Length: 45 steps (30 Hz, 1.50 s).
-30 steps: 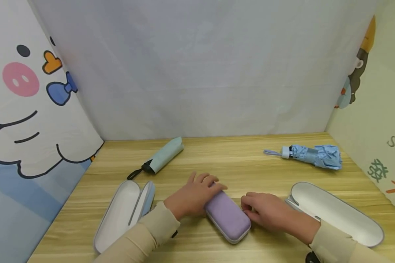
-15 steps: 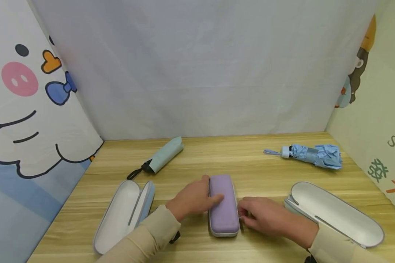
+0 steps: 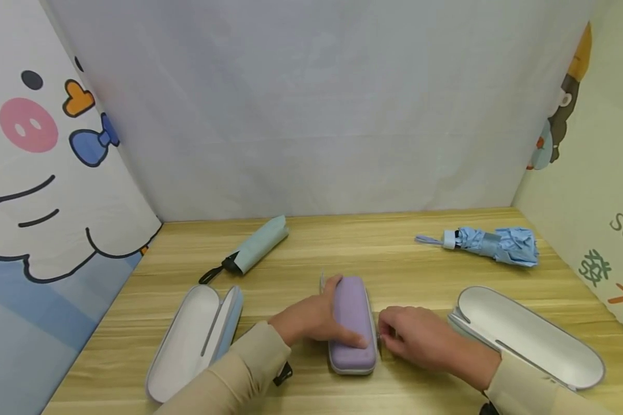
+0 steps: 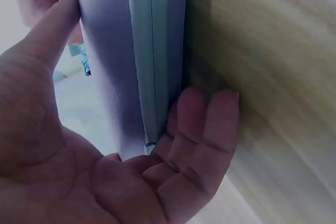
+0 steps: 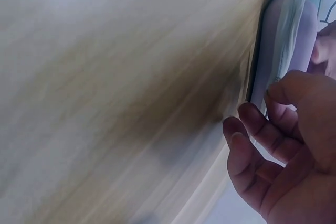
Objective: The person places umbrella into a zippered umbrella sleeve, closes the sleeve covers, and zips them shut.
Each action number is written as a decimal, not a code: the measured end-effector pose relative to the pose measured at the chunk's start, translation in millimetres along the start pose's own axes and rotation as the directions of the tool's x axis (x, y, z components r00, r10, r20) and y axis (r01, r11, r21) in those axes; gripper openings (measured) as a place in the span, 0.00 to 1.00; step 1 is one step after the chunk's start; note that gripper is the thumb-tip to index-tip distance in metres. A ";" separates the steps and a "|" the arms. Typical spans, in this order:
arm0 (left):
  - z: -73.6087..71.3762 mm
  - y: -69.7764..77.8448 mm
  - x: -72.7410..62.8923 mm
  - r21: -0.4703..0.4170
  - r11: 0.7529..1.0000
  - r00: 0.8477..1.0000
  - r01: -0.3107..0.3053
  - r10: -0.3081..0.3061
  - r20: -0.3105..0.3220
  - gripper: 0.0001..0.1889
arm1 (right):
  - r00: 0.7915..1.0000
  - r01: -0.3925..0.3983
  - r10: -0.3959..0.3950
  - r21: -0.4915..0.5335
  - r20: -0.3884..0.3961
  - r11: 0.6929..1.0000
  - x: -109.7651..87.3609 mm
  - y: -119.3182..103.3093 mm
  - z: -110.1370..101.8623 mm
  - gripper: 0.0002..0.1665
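A purple zippered case (image 3: pixel 351 311) with a pale zipper band lies on the wooden table between my hands, its long side pointing away from me. My left hand (image 3: pixel 319 320) holds it from the left, thumb across the lid. In the left wrist view, that hand's fingers (image 4: pixel 220 119) curl by the case's end and the zipper band (image 4: pixel 149 56). At the right side of the case, my right hand (image 3: pixel 417 337) pinches at the zipper with thumb and index finger; the pull itself is mostly hidden. Its other fingers (image 5: pixel 247 156) are bent beside the case.
Open hard cases with white insides stand at the left (image 3: pixel 184 340) and the right (image 3: pixel 532 337). Farther back lie a folded pale green umbrella (image 3: pixel 262 245) and a folded blue umbrella (image 3: pixel 493 245). A grey-white cloth (image 3: pixel 311 115) hangs behind the wooden table (image 3: pixel 353 242).
The purple case has turned from slanted to nearly straight. My left hand has shifted from its far end to its left side, thumb sliding nearer me. The right hand stays at the zipper.
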<state>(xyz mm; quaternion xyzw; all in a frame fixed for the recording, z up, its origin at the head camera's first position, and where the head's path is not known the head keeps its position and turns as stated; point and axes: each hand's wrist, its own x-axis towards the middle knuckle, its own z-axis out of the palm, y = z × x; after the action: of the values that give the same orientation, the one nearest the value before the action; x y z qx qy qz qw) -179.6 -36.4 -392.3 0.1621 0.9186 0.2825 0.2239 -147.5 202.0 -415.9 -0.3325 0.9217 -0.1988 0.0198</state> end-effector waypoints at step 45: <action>-24.9 7.5 -14.1 0.314 0.827 0.816 -0.466 0.264 0.514 0.50 | 0.974 0.225 -0.228 -0.135 -0.004 0.965 5.7 30.0 -13.5 0.09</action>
<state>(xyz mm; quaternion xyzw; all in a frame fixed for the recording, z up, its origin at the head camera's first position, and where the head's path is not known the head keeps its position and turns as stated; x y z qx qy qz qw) -178.9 -47.6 -364.9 0.4454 0.8300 0.0679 0.3288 -172.4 224.2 -414.3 -0.4342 0.8891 -0.1407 -0.0343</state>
